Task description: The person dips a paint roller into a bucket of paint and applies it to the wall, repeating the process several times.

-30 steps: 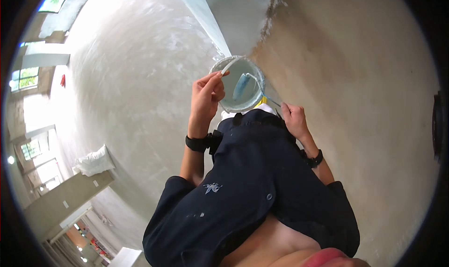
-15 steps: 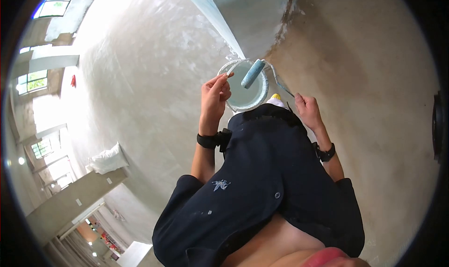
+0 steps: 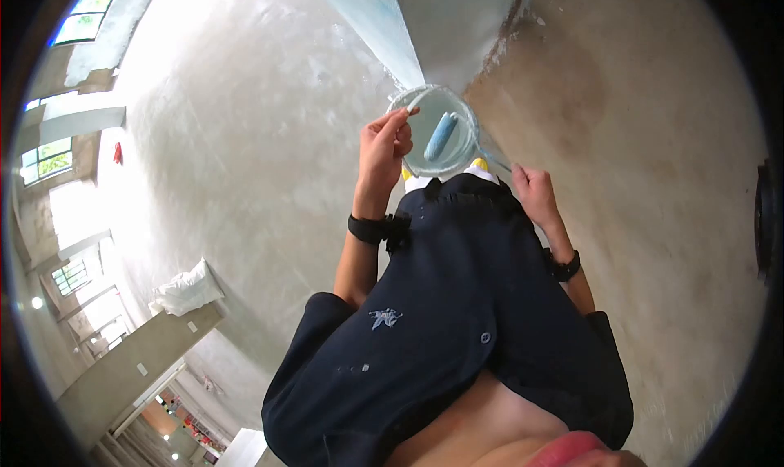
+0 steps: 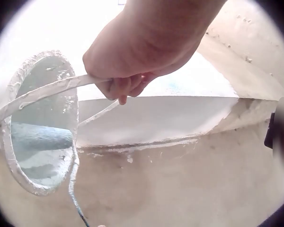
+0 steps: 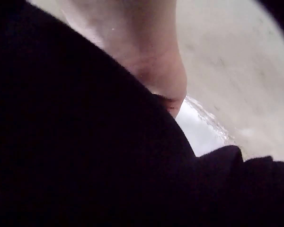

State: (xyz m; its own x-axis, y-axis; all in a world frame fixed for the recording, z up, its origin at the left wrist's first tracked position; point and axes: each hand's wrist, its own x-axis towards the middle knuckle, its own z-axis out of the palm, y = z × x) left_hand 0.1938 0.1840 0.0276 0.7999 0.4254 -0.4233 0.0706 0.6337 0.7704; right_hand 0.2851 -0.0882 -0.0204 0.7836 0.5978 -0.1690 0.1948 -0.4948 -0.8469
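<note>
In the head view my left hand (image 3: 380,152) grips the pale strap-like handle (image 4: 47,92) of a paint bucket, pulled up over its mouth. The bucket (image 4: 42,189) has a paint-crusted rim and pale bluish paint inside. Within its mouth is a light-blue paint roller (image 3: 441,136), slanted, its bent wire frame (image 4: 72,182) crossing the rim. At the right, my right hand (image 3: 536,196) holds the roller by its handle end, its fingers curled. In the right wrist view, dark cloth hides most of the right hand (image 5: 149,61).
Just beyond the bucket, a pale wall corner (image 3: 408,26) meets the brownish floor (image 3: 604,140). Yellow-and-white shoes (image 3: 480,166) stand right by the bucket. A white sack (image 3: 189,287) lies farther off to the left, near windows (image 3: 45,163).
The roller lifted higher over the bucket, then dropped back within its mouth, the right hand moving with it. The left hand keeps hold of the bucket handle.
</note>
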